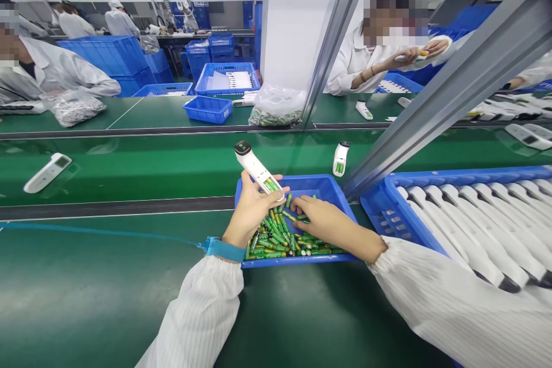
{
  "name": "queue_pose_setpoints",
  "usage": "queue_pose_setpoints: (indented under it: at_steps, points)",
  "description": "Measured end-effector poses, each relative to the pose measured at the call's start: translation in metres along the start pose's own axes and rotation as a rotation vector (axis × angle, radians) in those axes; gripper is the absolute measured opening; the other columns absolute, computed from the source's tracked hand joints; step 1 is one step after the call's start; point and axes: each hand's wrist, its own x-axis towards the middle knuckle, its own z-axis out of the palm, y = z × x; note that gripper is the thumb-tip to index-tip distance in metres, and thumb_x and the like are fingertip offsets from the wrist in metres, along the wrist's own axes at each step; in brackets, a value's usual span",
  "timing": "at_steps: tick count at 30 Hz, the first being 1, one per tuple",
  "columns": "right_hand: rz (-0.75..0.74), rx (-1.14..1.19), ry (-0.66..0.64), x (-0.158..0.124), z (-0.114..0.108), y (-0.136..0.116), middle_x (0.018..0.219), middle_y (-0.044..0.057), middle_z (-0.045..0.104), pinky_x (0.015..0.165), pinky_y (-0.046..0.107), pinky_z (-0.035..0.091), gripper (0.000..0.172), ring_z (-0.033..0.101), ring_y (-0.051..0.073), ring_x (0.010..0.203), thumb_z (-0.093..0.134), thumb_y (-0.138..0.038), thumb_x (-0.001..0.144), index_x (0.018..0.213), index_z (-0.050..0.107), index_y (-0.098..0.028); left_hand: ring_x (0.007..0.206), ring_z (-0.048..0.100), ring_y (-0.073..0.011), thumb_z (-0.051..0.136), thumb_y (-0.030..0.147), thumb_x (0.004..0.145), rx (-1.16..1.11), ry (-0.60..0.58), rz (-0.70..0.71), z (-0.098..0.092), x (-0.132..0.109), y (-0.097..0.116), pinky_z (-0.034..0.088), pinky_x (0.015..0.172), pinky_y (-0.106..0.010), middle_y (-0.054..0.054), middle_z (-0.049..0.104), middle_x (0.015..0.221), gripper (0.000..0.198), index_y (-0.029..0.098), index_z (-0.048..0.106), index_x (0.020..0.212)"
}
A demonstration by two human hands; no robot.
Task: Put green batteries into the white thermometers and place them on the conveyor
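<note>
My left hand is closed around a white infrared thermometer with a black head, tilted over the near side of the belt. Its battery compartment is uncovered, and green batteries show inside. Below it is a blue tray filled with loose green batteries. My right hand reaches down into this tray, its fingers bent and apart, right at the batteries. Whether a fingertip touches one is hard to make out. A blue wrist strap with a cord circles my left wrist.
Thermometers lie on the green belt at left and right. A blue crate of white thermometers stands at right, beside a slanted metal post. Across the belt are a small blue bin, a plastic bag and co-workers.
</note>
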Motion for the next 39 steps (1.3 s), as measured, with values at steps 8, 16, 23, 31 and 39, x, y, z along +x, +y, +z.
queue_pose_setpoints:
  at_steps: [8, 16, 23, 31, 39]
  points:
    - [-0.016, 0.017, 0.078, 0.003, 0.005, -0.005, 0.098, 0.003, 0.067, 0.073, 0.030, 0.043, 0.007, 0.064, 0.023, 0.090, 0.059, -0.028, 0.092, 0.092, 0.061, -0.021, 0.087, 0.074, -0.0231, 0.072, 0.002, 0.075, 0.031, -0.025, -0.010, 0.002, -0.002, 0.001, 0.056, 0.093, -0.051, -0.015, 0.065, 0.120, 0.062, 0.022, 0.035, 0.121]
    - [0.070, -0.009, 0.051, -0.001, 0.007, -0.024, 0.094, 0.005, 0.070, 0.066, 0.029, 0.043, 0.022, 0.067, 0.024, 0.083, 0.065, -0.042, 0.085, 0.088, 0.062, -0.020, 0.084, 0.074, -0.0221, 0.070, 0.003, 0.078, -0.058, 0.052, -0.008, 0.006, -0.001, 0.003, 0.054, 0.095, -0.052, -0.014, 0.070, 0.110, 0.052, 0.018, 0.041, 0.119]
    - [0.088, -0.033, 0.003, 0.001, 0.007, -0.035, 0.070, 0.006, 0.068, 0.061, 0.029, 0.040, 0.018, 0.067, 0.026, 0.075, 0.058, -0.033, 0.081, 0.068, 0.061, -0.021, 0.082, 0.074, -0.0245, 0.074, 0.005, 0.075, -0.029, 0.035, 0.009, 0.001, 0.003, -0.002, 0.055, 0.091, -0.054, -0.016, 0.070, 0.108, 0.055, 0.018, 0.042, 0.118]
    - [0.094, 0.044, 0.035, 0.001, 0.006, -0.034, 0.064, 0.006, 0.062, 0.060, 0.030, 0.037, 0.016, 0.065, 0.027, 0.072, 0.058, -0.031, 0.077, 0.064, 0.056, -0.021, 0.081, 0.074, -0.0238, 0.073, 0.006, 0.076, -0.036, 0.035, 0.011, 0.004, 0.000, 0.000, 0.058, 0.088, -0.050, -0.014, 0.071, 0.104, 0.055, 0.018, 0.041, 0.119]
    - [-0.022, 0.358, 0.035, 0.014, 0.002, -0.014, 0.058, -0.005, 0.044, 0.054, 0.024, 0.035, 0.025, 0.050, 0.013, 0.056, 0.045, -0.040, 0.090, 0.073, 0.044, -0.022, 0.103, 0.068, -0.0220, 0.070, 0.019, 0.082, 0.190, 0.161, 0.162, -0.064, 0.038, 0.038, 0.057, 0.094, -0.037, -0.010, 0.069, 0.108, 0.029, 0.011, 0.064, 0.109]
